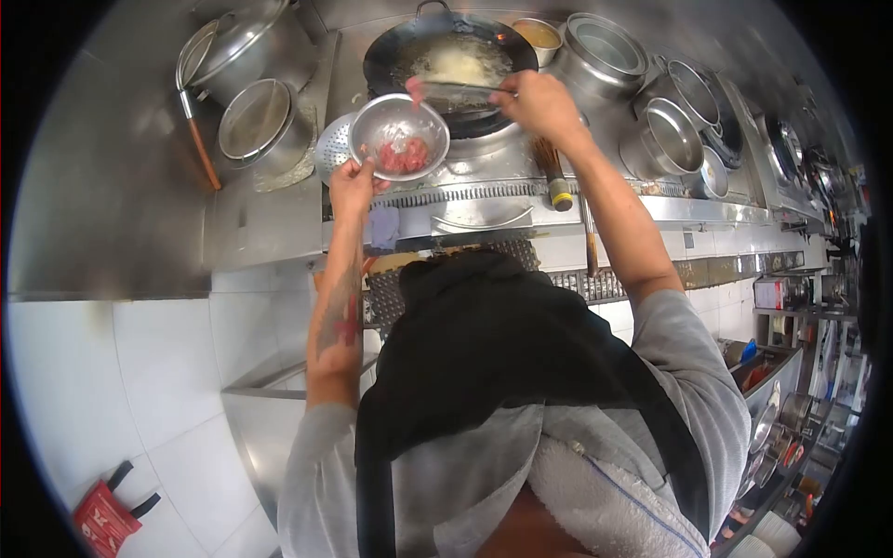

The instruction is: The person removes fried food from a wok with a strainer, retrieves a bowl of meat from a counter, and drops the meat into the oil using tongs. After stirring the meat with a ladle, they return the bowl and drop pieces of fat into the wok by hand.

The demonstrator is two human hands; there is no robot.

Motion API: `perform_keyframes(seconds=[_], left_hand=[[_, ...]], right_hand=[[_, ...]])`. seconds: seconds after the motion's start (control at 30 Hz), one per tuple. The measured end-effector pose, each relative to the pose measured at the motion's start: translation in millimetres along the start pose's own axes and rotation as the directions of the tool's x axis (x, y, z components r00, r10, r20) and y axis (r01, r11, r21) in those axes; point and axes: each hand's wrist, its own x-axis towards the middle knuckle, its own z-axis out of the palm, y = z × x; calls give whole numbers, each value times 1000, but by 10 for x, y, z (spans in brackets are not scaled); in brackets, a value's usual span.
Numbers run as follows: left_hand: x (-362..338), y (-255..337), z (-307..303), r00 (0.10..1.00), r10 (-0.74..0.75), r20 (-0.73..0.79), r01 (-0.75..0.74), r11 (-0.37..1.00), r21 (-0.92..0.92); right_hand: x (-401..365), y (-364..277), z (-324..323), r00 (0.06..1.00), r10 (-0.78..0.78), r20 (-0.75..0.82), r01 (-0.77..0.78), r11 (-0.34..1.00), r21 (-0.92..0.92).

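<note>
My left hand [353, 186] grips the rim of a round metal bowl [433, 126], tilted beside the front left of the wok. Pieces of raw pinkish-red meat [403, 156] lie in the bowl. Over the wok's near side, my right hand [543, 109] is closed around a long, thin dark utensil [465, 90], apparently tongs. At its left tip, above the bowl's rim, is a pink piece of meat [415, 89]. The dark wok [386, 56] holds bubbling oil with a pale mass [456, 63] in it.
A perforated skimmer [332, 147] lies left of the bowl. Further left stand a strainer over a pot [256, 119] and a wooden-handled ladle [193, 130]. Several metal pots [661, 138] crowd the right. A brush [554, 181] lies along the stove's front edge.
</note>
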Motion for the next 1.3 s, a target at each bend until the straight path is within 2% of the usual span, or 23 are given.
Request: perform_keyframes(seconds=[0.1, 0.17, 0.2, 0.27, 0.3, 0.37, 0.4, 0.47, 0.57, 0.6, 0.7, 0.73, 0.77, 0.8, 0.83, 0.9, 0.93, 1.0, 1.03, 1.1, 1.17, 1.23, 1.3], left_hand=[[-6, -143, -172, 999, -20, -31, 23, 994, 103], [6, -243, -254, 998, -3, -70, 7, 999, 53], [-68, -223, -280, 995, 2, -97, 5, 998, 63], [-58, -119, -236, 996, 30, -78, -37, 995, -94], [-57, -48, -252, 996, 27, -86, -36, 994, -104], [-113, 39, -249, 997, 57, -45, -60, 996, -69], [-97, 38, -227, 999, 40, -34, -43, 996, -82], [-52, 56, -213, 975, 220, -28, -221, 974, -54], [-98, 241, -120, 959, 283, 2, -283, 957, 59], [-78, 249, -94, 951, 310, 8, -310, 948, 75], [-60, 313, 37, 954, 298, 42, -301, 949, 99], [-63, 321, 69, 955, 291, 52, -295, 951, 97], [-56, 330, 100, 959, 276, 68, -284, 932, 226], [-34, 330, 123, 962, 263, 79, -273, 896, 350], [0, 289, 141, 962, 261, 83, -274, 896, 349], [107, 113, 136, 976, 216, 25, -217, 966, 138], [153, 32, 110, 975, 220, 23, -221, 966, 135], [212, -92, 47, 993, 113, 32, -110, 990, -90], [220, -135, -2, 993, 117, 33, -113, 989, -94], [190, -169, -69, 1000, 21, 14, -20, 999, -48], [204, -202, -94, 1000, 17, -15, -18, 999, -50], [183, -238, -114, 1000, 7, -31, -9, 996, -84], [139, -218, -123, 1000, 2, -6, -3, 997, -81]], right_hand=[[460, 338, 184, 989, 122, -84, -136, 972, -193], [843, 537, 442, 985, 140, -98, -159, 961, -226], [844, 397, 434, 989, 122, -89, -138, 968, -207], [863, 221, 169, 994, 89, -68, -102, 969, -225], [775, 56, 33, 995, 79, -63, -92, 968, -232], [429, -296, -158, 995, -32, -89, 28, 998, -52], [290, -358, -222, 997, -22, -78, 17, 998, -68], [93, -428, -297, 979, -158, 126, 161, 987, -16], [12, -333, -309, 971, -96, 221, 99, 995, -5], [17, -226, -245, 973, -114, 203, 117, 993, -3], [-2, -74, -17, 941, -149, 304, 156, 988, 0], [2, -81, 94, 918, -128, 377, 93, 990, 109], [-14, -77, 201, 919, -117, 377, 82, 991, 106], [-26, -89, 291, 940, -139, 312, 119, 989, 83], [-27, -86, 345, 955, -167, 246, 157, 986, 59], [-17, -151, 154, 961, -148, 236, 149, 989, 14], [12, -108, 63, 970, -114, 215, 102, 992, 68], [85, -59, -188, 982, -44, 186, 19, 990, 137], [132, -35, -268, 982, -45, 182, 21, 991, 132], [275, 57, -412, 993, 5, 118, -10, 999, 46], [503, 201, -224, 996, 39, 84, -39, 999, 5], [758, 283, 108, 989, 147, 32, -133, 954, -269], [972, 371, 369, 982, 191, -12, -187, 944, -271]])
